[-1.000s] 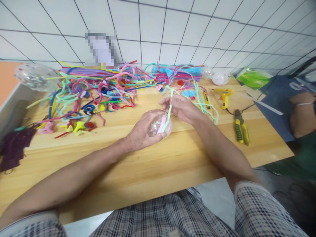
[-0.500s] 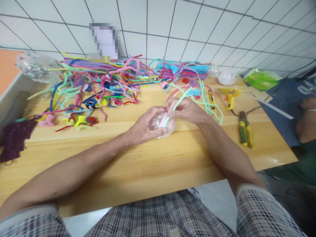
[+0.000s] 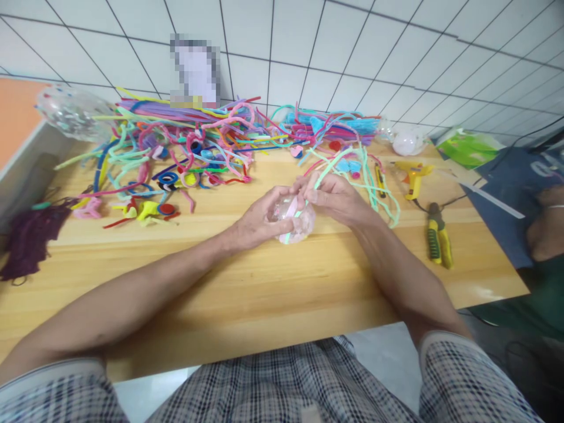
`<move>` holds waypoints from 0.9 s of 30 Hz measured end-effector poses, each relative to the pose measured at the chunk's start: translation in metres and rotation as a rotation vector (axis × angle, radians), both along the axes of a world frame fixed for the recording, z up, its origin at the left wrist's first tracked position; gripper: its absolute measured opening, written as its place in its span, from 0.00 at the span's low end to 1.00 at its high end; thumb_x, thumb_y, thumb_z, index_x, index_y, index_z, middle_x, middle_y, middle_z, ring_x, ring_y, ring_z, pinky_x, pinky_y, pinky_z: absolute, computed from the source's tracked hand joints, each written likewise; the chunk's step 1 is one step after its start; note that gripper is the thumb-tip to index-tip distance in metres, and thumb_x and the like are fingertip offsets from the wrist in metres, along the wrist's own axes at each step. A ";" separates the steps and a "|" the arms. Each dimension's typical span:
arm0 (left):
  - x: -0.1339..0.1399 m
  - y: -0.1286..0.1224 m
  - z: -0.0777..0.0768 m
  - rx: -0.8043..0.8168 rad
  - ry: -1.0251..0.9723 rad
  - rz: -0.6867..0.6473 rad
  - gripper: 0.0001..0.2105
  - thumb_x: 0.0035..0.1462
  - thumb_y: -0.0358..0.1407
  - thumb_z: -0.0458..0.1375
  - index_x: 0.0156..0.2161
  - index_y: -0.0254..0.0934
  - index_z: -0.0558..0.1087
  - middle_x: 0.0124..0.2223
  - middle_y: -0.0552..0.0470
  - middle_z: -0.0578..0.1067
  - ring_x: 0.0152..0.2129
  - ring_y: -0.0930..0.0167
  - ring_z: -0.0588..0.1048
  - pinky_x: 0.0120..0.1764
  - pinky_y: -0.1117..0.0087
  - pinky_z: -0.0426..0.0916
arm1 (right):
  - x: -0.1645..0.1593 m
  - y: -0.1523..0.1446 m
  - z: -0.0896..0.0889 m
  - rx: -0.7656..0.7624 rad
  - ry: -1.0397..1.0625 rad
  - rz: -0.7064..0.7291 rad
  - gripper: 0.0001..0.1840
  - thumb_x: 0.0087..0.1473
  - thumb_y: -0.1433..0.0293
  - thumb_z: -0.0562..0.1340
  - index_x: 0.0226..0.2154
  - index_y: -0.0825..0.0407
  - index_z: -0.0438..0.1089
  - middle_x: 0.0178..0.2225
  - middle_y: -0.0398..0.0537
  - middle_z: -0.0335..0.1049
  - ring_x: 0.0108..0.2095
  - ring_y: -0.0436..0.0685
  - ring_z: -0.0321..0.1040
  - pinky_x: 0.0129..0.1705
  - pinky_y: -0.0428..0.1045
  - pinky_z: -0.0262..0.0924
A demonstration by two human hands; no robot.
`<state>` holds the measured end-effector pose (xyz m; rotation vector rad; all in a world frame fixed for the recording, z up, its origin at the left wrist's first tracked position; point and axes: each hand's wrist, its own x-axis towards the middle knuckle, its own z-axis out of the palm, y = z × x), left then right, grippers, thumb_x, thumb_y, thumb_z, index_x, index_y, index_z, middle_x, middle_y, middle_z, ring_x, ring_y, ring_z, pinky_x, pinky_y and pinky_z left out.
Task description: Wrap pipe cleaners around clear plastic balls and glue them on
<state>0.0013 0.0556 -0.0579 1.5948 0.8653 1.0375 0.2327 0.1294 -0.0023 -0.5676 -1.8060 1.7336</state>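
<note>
My left hand (image 3: 263,218) is wrapped around a clear plastic ball (image 3: 305,228) with glittery bits inside, its thumb pressing on the near side. A pink band and a mint-green pipe cleaner (image 3: 326,170) run over the ball's surface. Between its fingertips my right hand (image 3: 337,197) pinches that pipe cleaner at the ball's upper right, and the free length arcs up and away past the fingers. More mint-green pipe cleaners (image 3: 368,182) lie loosely just beyond the right hand.
Tangled pipe cleaners (image 3: 132,153) cover the back left of the wooden table (image 3: 247,299). At right lie a yellow glue gun (image 3: 412,176), pliers (image 3: 436,238) and a cutter knife (image 3: 380,180). Clear balls (image 3: 408,142) stand at the back. Another person's arm (image 3: 546,226) shows at far right.
The ball has turned a little in my left hand, and the left thumb now lies across the green strip. My right hand has shifted slightly along the pipe cleaner. The view has moved slightly.
</note>
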 end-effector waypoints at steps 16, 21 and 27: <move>-0.002 0.003 -0.013 0.401 0.065 0.117 0.30 0.70 0.51 0.71 0.69 0.42 0.72 0.67 0.40 0.79 0.65 0.55 0.80 0.67 0.53 0.76 | -0.012 0.000 -0.024 -0.143 0.048 -0.196 0.30 0.49 0.51 0.87 0.50 0.45 0.85 0.52 0.45 0.83 0.47 0.54 0.79 0.49 0.48 0.75; -0.004 0.004 -0.015 0.485 0.058 0.123 0.30 0.70 0.46 0.71 0.71 0.42 0.71 0.68 0.39 0.78 0.67 0.55 0.79 0.69 0.51 0.75 | -0.017 -0.004 -0.025 -0.169 0.027 -0.248 0.33 0.48 0.50 0.86 0.51 0.45 0.83 0.52 0.47 0.85 0.48 0.57 0.81 0.50 0.51 0.77; -0.003 0.004 -0.016 0.552 0.066 0.153 0.31 0.70 0.46 0.72 0.71 0.44 0.70 0.69 0.39 0.78 0.68 0.54 0.79 0.70 0.51 0.75 | -0.021 -0.006 -0.023 -0.245 0.021 -0.275 0.29 0.45 0.54 0.86 0.46 0.46 0.83 0.52 0.48 0.87 0.50 0.59 0.81 0.53 0.52 0.77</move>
